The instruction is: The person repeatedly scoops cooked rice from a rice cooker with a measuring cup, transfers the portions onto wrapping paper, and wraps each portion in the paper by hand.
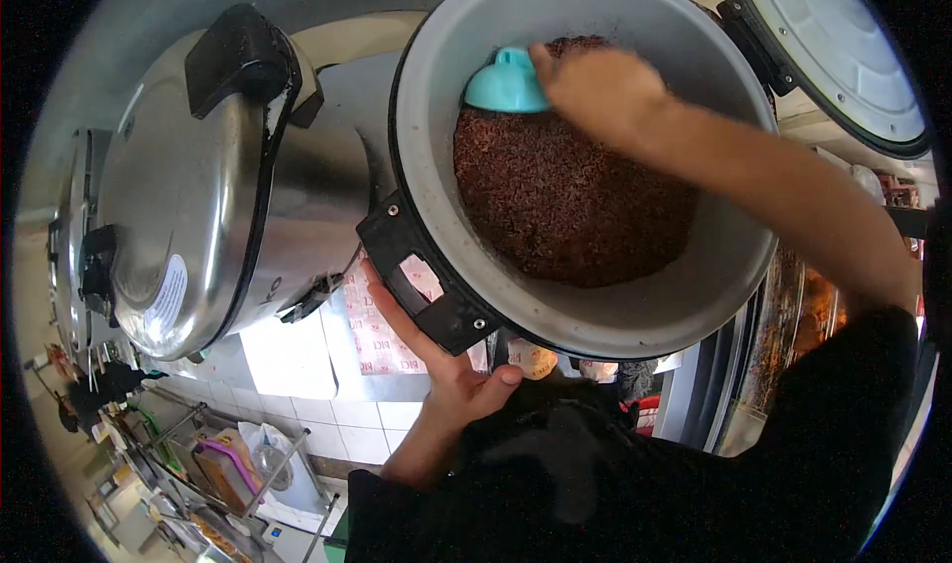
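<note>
Scoop point(504, 89), turquoise, on dark grains point(575, 196); right hand point(600, 85), blurred, seems closed on it; left hand point(454, 376) spread at black handle point(451, 317).

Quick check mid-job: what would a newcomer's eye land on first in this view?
Probably the big grey pot at upper centre, with dark reddish-brown grains in its bottom. Against them stands out a bright turquoise scoop in the right hand, near the pot's far wall. Next comes the shiny steel cooker, lid down, on the left.
</note>
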{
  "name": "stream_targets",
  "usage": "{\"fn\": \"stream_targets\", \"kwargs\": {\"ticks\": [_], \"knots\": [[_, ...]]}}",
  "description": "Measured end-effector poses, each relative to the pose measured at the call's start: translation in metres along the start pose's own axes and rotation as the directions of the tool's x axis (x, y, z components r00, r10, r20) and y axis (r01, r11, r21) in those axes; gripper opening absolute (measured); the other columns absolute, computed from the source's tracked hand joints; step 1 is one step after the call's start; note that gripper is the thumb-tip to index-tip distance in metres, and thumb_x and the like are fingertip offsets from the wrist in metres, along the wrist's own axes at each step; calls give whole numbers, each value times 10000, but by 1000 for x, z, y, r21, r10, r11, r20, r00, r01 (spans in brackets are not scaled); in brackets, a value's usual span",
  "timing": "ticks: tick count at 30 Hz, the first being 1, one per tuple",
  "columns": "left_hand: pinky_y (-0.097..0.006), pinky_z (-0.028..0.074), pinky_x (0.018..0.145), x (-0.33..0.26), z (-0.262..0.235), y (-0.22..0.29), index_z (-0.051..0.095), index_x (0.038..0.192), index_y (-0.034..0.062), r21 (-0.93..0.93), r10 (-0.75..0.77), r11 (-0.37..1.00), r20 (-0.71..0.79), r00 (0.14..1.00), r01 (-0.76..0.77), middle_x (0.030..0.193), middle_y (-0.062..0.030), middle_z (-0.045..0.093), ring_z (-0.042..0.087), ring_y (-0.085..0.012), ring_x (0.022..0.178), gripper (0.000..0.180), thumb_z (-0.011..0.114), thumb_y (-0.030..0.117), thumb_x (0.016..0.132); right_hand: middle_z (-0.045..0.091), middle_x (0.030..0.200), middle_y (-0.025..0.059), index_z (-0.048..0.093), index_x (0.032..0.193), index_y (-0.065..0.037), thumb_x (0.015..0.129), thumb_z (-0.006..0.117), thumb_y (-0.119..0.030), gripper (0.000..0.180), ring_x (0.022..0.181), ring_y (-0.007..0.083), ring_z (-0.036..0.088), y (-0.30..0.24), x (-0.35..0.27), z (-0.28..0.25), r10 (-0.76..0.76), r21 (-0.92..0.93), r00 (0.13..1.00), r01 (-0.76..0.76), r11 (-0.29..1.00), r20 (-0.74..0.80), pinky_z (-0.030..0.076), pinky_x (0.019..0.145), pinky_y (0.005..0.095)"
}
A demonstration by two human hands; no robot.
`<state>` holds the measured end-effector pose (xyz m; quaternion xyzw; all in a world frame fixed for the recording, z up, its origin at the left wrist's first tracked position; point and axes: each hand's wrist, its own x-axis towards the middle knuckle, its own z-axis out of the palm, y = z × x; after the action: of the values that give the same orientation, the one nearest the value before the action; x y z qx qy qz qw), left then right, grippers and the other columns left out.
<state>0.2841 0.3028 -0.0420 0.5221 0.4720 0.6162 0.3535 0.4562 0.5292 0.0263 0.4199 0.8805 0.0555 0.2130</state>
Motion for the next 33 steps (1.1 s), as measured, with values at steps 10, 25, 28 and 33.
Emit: {"fn": "stream_targets", "kwargs": {"ticks": [10,25,28,33], "knots": [[-506,129,1159,0,5,0,-158,1485,52,-31,-33,999,-67,997,31,1571,-178,-83,54,-336,1451,1265,712,598,747,644,894,173,299,1438,16,849,538,-58,640,747,283,686,3,-16,6,-39,-82,998,43,996,44,577,594,384],[-516,126,1162,-2,2,-12,-141,1485,30,8,3,1000,-87,996,-2,1569,-198,-58,83,-363,1445,1267,730,571,741,650,864,198,290,1430,64,838,537,-38,649,706,281,690,-6,-47,26,-101,-125,994,104,987,35,581,608,365],[-521,133,1160,1,2,-13,-144,1485,35,39,28,999,-89,996,-25,1568,-204,-68,78,-367,1445,1260,721,578,747,653,800,198,303,1414,89,843,519,-28,622,714,298,691,-15,-73,23,-126,40,926,120,992,356,580,622,383],[-534,131,1156,-2,1,-16,-135,1487,34,167,84,984,-88,993,-68,1568,-209,-71,73,-373,1445,1257,690,624,745,663,814,218,332,1395,100,819,540,-34,626,753,329,690,-28,-87,12,-266,362,844,93,928,465,574,669,414]]}}
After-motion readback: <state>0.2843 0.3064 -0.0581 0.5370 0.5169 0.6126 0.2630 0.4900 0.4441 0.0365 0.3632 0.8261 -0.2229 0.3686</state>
